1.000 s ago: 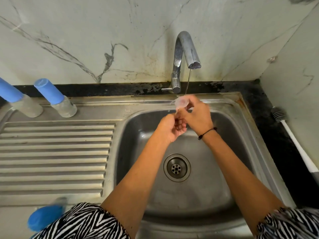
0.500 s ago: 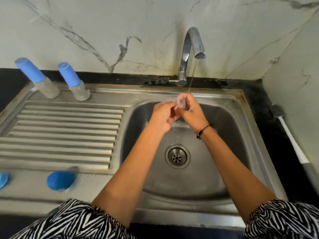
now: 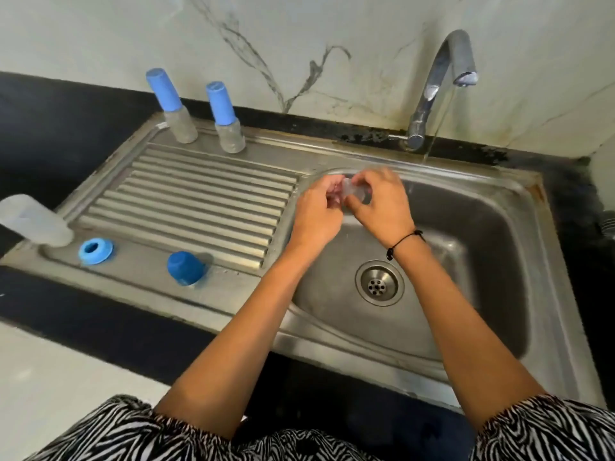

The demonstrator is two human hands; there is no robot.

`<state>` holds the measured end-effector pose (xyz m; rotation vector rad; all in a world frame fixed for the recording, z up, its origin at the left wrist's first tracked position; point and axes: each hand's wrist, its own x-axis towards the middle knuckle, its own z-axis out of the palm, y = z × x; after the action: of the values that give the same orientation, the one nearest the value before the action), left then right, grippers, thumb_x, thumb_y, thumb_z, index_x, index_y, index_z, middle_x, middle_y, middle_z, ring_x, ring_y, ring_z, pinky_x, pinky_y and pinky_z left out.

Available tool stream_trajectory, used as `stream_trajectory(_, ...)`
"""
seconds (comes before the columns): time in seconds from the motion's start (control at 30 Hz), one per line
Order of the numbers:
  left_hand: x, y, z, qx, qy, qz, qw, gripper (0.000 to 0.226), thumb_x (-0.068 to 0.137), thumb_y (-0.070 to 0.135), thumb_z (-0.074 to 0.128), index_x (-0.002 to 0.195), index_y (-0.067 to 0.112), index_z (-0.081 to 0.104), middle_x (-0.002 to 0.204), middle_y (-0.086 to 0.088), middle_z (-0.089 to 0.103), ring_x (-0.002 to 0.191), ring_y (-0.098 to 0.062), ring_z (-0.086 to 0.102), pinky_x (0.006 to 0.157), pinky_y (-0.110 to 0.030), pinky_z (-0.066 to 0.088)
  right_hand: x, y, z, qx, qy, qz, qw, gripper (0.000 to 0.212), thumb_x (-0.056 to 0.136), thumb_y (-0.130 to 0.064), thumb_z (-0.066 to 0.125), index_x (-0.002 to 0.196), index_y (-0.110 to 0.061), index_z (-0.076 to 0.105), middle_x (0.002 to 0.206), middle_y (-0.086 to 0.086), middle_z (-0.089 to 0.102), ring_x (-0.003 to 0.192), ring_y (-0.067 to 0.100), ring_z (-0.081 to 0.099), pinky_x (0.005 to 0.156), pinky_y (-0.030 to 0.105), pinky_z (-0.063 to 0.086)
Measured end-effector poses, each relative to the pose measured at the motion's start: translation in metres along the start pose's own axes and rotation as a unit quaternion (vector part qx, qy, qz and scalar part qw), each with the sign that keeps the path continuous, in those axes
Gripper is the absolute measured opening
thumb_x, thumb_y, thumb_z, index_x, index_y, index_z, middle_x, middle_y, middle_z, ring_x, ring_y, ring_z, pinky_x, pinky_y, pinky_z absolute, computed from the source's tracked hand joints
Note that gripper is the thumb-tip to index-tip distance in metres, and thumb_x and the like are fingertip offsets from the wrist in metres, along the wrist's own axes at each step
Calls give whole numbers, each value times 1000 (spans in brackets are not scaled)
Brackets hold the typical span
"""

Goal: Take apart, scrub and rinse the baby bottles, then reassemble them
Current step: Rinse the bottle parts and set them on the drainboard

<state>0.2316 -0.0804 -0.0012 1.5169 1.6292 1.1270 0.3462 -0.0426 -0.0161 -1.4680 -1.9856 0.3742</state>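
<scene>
A small clear silicone teat (image 3: 352,191) sits between my two hands over the left part of the sink basin (image 3: 482,261). My left hand (image 3: 316,214) and my right hand (image 3: 382,204) both pinch it with curled fingers. Water runs from the tap (image 3: 442,78) just right of my hands. Two assembled bottles with blue caps (image 3: 171,108) (image 3: 224,119) stand at the back of the drainboard. A blue collar ring (image 3: 96,251) and a blue cap (image 3: 185,268) lie on the front of the drainboard. A clear bottle body (image 3: 35,221) lies at the far left.
The ribbed drainboard (image 3: 199,201) fills the left half of the steel sink unit. The drain (image 3: 379,282) sits in the basin below my wrists. A black counter (image 3: 50,128) surrounds the sink, with a marble wall behind. A brush head (image 3: 609,224) shows at the right edge.
My hands have carried the teat leftward, out from under the water stream. The view has swung left, bringing the ring, cap and clear bottle body into sight.
</scene>
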Motion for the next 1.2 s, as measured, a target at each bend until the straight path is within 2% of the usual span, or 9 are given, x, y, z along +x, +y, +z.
stream_trajectory(0.1,-6,-10,-19,6,-2,-46,999,33,88,-8,47,117,1,62,109,-15,68,104,-23,63,97,-37,48,-8,-17,14,28,-59,61,996,23,87,-30,61,93,-8,64,92,11,64,89,26,58,77,32,44)
stream_trajectory(0.17,-7,-16,-35,4,20,-60,998,37,87,-12,44,118,0,62,108,-16,67,100,-21,63,97,-34,48,-12,-29,24,46,-32,54,997,22,86,-28,61,91,-6,63,88,10,64,86,26,58,73,32,44)
stream_trajectory(0.3,-8,-24,-72,-10,45,-77,996,42,85,-16,37,114,-2,63,105,-19,67,96,-23,62,92,-26,49,-12,-54,41,36,-135,98,985,22,86,-26,62,91,-5,64,89,8,66,86,22,60,73,29,42)
stream_trajectory(0.4,-7,-36,-106,-7,35,-86,996,43,82,-16,37,112,-2,64,104,-20,67,101,-31,63,96,-36,49,-6,-85,53,58,-101,72,991,19,80,-20,68,94,-8,65,87,3,57,85,19,55,75,26,39)
stream_trajectory(0.53,-11,-66,-167,34,28,-111,993,46,79,-16,38,113,1,65,104,-17,68,100,-29,63,94,-35,50,3,-145,84,85,-120,55,988,19,78,-18,69,94,-7,65,82,3,59,81,18,55,76,27,41)
stream_trajectory(0.7,-19,-118,-248,79,60,-157,983,43,81,-13,40,112,3,65,105,-14,68,101,-26,63,94,-34,49,12,-218,150,-17,-214,7,977,24,79,-22,63,101,-14,61,100,10,65,99,28,58,83,39,49)
stream_trajectory(0.93,-29,-149,-302,127,3,-164,978,27,82,-4,51,105,-4,66,103,-17,67,101,-29,60,92,-40,45,8,-279,220,-235,-328,-85,911,30,87,-26,54,116,-20,55,110,7,59,115,28,44,88,37,35)
stream_trajectory(1.1,-24,-160,-316,125,-47,-161,978,32,85,-3,47,112,-2,65,108,-16,66,105,-29,58,94,-39,45,5,-276,234,-244,-353,-57,902,24,84,-36,56,106,-25,55,109,0,62,115,28,46,92,41,35)
stream_trajectory(1.2,-19,-159,-315,125,-69,-153,978,35,85,0,49,116,3,64,109,-12,66,106,-25,58,94,-33,45,4,-274,231,-235,-361,-48,901,31,84,-37,59,112,-24,54,111,-2,62,116,27,45,93,42,34)
